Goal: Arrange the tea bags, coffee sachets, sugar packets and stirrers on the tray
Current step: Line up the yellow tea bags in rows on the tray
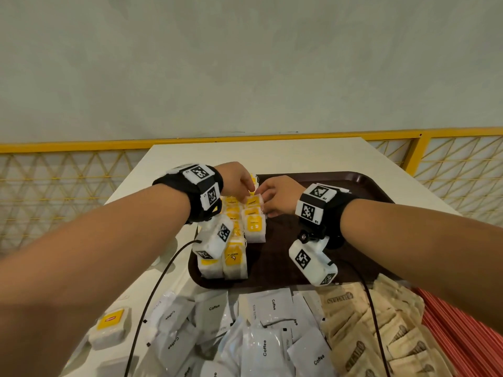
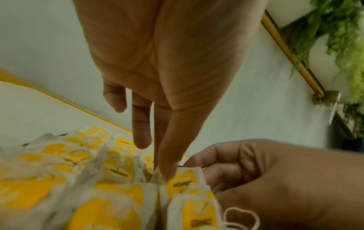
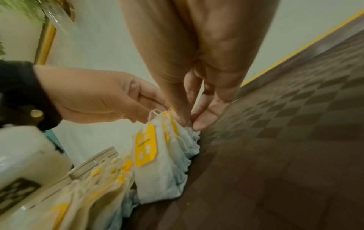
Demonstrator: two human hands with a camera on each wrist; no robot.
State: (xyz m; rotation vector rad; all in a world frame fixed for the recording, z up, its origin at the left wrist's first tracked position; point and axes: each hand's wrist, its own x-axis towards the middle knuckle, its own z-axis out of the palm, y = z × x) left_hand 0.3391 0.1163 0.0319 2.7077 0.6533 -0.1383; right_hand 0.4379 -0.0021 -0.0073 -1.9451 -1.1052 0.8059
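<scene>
coffee sachets point(image 1: 255, 330) and sugar packets point(image 1: 381, 330) heaped nearest, off tray point(image 1: 362, 183). left hand point(image 1: 236, 180) and right hand point(image 1: 277, 197) both pinch top tea bag point(image 1: 254, 201) in tray's second row (far left corner). lay it overlapping evenly, tag up, string tucked.

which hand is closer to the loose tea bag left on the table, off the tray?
Left. The left hand is on the tray's left side, above the loose tea bag; the right hand is farther right, over the tray.
</scene>
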